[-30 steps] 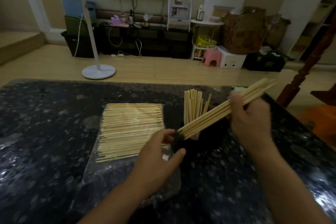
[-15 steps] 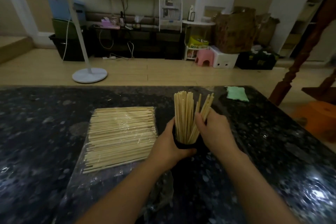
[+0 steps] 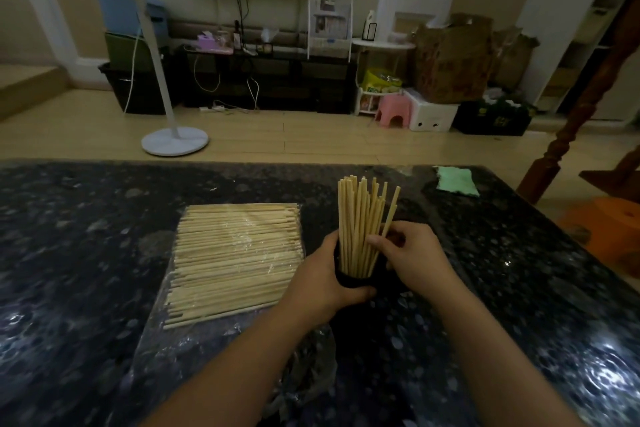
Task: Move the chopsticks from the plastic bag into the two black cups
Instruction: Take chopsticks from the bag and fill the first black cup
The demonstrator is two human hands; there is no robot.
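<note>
Head view: the left hand [image 3: 323, 282] grips the black cup [image 3: 353, 279], fingers curled round its wall. The right hand [image 3: 414, 262] touches the upright chopsticks [image 3: 360, 225] standing in that cup; its fingers [image 3: 377, 241] are curled against the bundle. The remaining chopsticks [image 3: 235, 260] lie flat in the plastic bag [image 3: 194, 340], long axis left-right, just left of the left hand, which is nearer. A second cup cannot be made out.

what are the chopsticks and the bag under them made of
Chopsticks: probably bare bamboo or wood, since they look pale tan, matte and uncoated. Plastic bag: thin clear film, as it is glossy and wrinkled and the dark speckled table shows through it.
</note>
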